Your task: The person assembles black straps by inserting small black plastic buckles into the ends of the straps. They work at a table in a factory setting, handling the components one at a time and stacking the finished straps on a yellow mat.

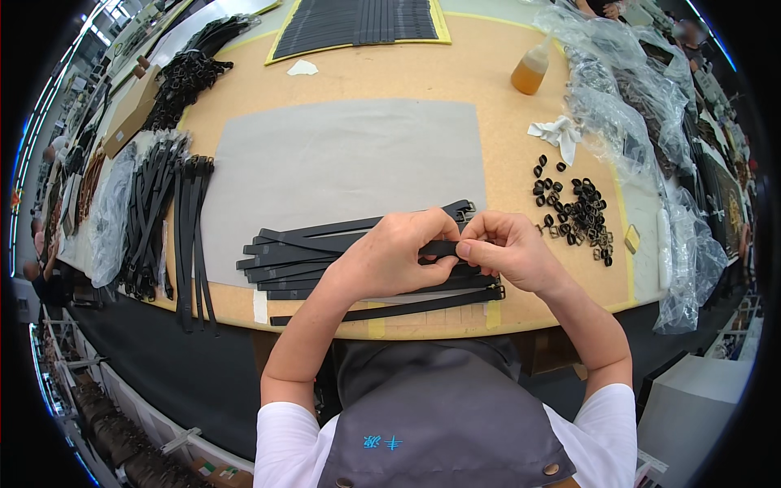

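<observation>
Between my two hands is a black strap, most of it hidden by the fingers. My left hand is closed round it with thumb and fingers. The thumb and fingertips of my right hand pinch its other end; what lies inside that pinch is too small to make out. Under my hands a pile of black belts runs left to right, with metal buckles at the right ends. One belt lies apart, close to the table's front edge.
Small black loops and buckles are heaped at right, near a white cloth and a bottle of amber liquid. More belts hang over the front edge at left. A grey sheet covers mid-table. Plastic wrap lies far right.
</observation>
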`<state>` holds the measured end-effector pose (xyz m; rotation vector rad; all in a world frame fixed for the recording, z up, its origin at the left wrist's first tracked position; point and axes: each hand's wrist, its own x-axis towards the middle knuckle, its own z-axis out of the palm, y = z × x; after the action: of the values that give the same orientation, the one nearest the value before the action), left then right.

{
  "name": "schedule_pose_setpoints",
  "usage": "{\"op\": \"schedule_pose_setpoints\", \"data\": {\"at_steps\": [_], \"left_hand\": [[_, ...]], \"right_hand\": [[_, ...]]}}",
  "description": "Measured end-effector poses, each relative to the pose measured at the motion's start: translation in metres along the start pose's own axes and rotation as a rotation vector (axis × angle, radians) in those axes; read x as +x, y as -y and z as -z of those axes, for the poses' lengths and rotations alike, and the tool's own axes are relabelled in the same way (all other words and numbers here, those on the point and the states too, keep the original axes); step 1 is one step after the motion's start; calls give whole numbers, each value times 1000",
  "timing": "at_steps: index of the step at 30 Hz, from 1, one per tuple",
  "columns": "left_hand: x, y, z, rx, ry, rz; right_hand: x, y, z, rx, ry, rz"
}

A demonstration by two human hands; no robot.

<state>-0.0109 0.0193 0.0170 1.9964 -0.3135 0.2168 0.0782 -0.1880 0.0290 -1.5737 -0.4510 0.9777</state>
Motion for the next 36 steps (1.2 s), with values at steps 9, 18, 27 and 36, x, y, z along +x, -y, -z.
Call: {"op": "schedule_pose_setpoints", "data": {"at_steps": [9,18,27,36], "left_hand": [[-7,-1,3,47,41,-140],[-16,-21,11,67,140,-64],[-43,-45,67,263,-26,-37],[-91,-14,105,471,-120,92]], "right_hand": [[-3,-6,-4,-75,80,9],[-11,-19,-11,-229,176,174],[-47,9,-19,-174,22,333],[-30,-9,-9,-475,-164,246]]}}
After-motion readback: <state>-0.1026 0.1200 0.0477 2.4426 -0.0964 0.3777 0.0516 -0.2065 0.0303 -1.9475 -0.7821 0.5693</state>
